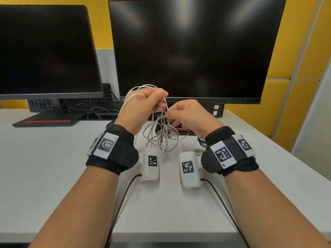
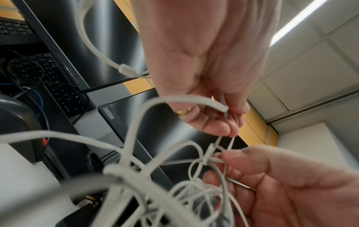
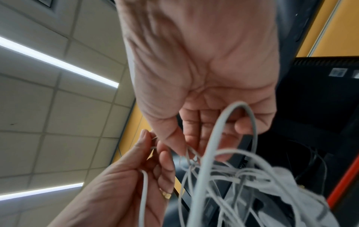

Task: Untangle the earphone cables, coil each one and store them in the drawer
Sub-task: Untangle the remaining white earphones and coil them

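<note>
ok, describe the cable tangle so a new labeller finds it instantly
Start at the large right-hand monitor on the grey desk. Just below its bottom edge both hands are raised: left hand, right hand. The tangled earphone cables hang between them as thin white loops, unlike the black and blue cables behind.

— Setting, as catalogued?
— An office workstation is indicated. Two dark monitors (image 1: 189, 49) (image 1: 46, 51) are set side by side on a pale desk (image 1: 53, 158).
— Further evidence?
— A black keyboard (image 2: 58, 86) is stowed behind the monitor stands, among black and blue cables (image 1: 100, 110). Yellow wall panels (image 1: 279, 97) are seen behind the screens.
— Overhead?
— A grid of ceiling tiles (image 3: 48, 107) is recorded, with long strip lights (image 3: 58, 61) fitted between them.
</note>
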{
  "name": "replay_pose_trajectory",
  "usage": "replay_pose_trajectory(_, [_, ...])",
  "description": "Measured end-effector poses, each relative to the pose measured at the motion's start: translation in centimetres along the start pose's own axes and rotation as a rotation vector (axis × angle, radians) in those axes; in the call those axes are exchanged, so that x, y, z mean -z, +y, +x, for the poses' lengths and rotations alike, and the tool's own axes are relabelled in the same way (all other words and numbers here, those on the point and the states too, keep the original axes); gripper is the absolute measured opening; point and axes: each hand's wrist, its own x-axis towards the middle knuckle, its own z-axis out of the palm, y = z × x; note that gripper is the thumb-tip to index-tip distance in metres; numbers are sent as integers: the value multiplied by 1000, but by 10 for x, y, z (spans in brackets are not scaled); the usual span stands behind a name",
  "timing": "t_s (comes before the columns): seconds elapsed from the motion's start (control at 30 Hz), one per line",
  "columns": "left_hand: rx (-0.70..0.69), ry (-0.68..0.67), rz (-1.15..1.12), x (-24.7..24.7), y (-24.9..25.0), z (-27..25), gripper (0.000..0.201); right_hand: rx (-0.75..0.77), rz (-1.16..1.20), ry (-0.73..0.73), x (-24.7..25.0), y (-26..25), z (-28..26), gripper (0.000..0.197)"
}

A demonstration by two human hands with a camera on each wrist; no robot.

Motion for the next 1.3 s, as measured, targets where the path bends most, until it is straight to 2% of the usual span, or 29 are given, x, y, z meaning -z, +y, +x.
replay_pose_trajectory(0.17, [21,20,11,0,-2,3,24,-72,47,37,-1,-3,1,13])
replay_pose_trajectory(0.3, [64,71,-88,1,-1,4,25,-117,53,107,1,-2,4,15])
replay_pose_trajectory(0.4, [45,92,-125,2,0,3,25,-131,-35,120,1,0,6,19])
replay_pose_trajectory(0.57, [-29,174,-44,2,-2,5,25,-143,-60,124,2,4,6,5])
replay_pose_trajectory(0.63, [-55,196,-28,4,-4,6,26,-127,-69,121,4,5,4,8])
replay_pose_trajectory(0.73, [-51,142,-39,3,-4,4,24,-70,-106,42,1,6,5,19])
replay_pose_trajectory(0.87, [-34,24,-46,-2,-2,1,25,-8,-62,-39,-3,3,3,16])
replay_pose_trajectory(0.97, [-15,-10,-66,-4,0,0,25,70,-28,-17,-5,2,1,14])
replay_pose_trajectory(1.13, [7,17,46,-1,-2,0,13,70,8,-6,-3,4,3,18])
replay_pose_trajectory(1.3, [124,-182,148,-2,-1,-4,20,151,107,47,1,3,2,15])
